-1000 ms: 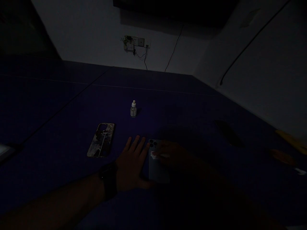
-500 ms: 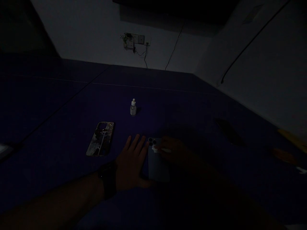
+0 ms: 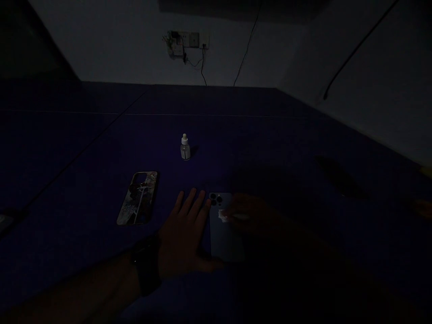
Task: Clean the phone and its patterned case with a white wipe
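Observation:
A smartphone [image 3: 224, 245] lies back up on the dark blue surface, its camera lenses at the far left corner. Flat beside it is my left hand [image 3: 184, 238], fingers spread, with the forefinger and thumb at the phone's left and near edges. My right hand [image 3: 251, 213], very dim, pinches a small white wipe [image 3: 222, 216], which looks like tissue or cloth, against the phone's back just below the lenses. To the left rests a patterned phone case [image 3: 138, 198]. A small dropper bottle [image 3: 185, 149] with a white top stands upright beyond the hands.
The room is very dark. A dark flat object [image 3: 337, 175] lies to the right. Wall sockets [image 3: 189, 40] with cables are on the far wall, and another black cable [image 3: 357, 51] hangs on the right wall. A pale object [image 3: 5, 220] shows at the left edge.
My right hand and the white wipe have moved slightly down the phone's back, away from the lenses. The left hand stays in place beside the phone. The view has shifted a little.

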